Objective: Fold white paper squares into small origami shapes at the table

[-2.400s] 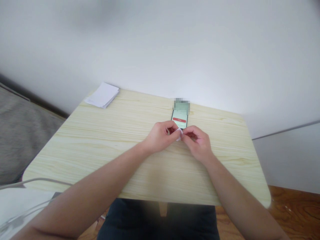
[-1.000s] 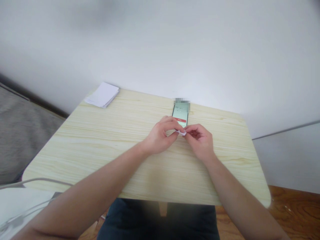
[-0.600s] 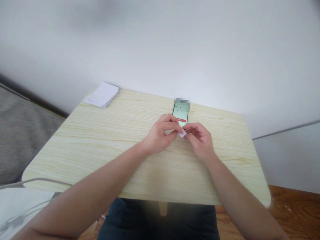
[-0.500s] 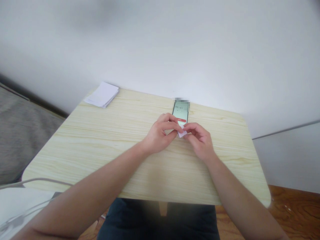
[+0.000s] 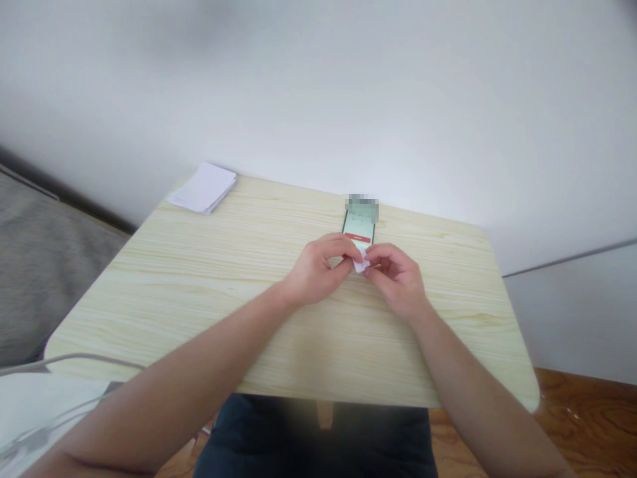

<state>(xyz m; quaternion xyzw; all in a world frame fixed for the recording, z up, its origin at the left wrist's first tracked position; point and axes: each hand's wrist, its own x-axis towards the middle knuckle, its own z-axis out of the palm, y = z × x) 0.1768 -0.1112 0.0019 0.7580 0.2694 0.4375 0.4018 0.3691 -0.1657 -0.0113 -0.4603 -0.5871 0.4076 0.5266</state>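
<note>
A small folded piece of white paper is pinched between my two hands, just above the table. My left hand grips its left side with thumb and fingers. On the opposite side, my right hand holds it between thumb and forefinger. Fingertips cover part of the paper, so its exact folds are hard to make out. Right behind my hands is a phone with a pale green lit screen and a red bar; its lower end is hidden by my fingers and the paper.
A stack of white paper sheets lies at the far left corner of the light wood table. The white wall rises along the table's back edge. At the lower left, cables run over a white surface.
My left hand's fingers have drawn down and closer together at the paper, uncovering a little more of the phone. The paper has tilted slightly; my right hand has barely moved.
</note>
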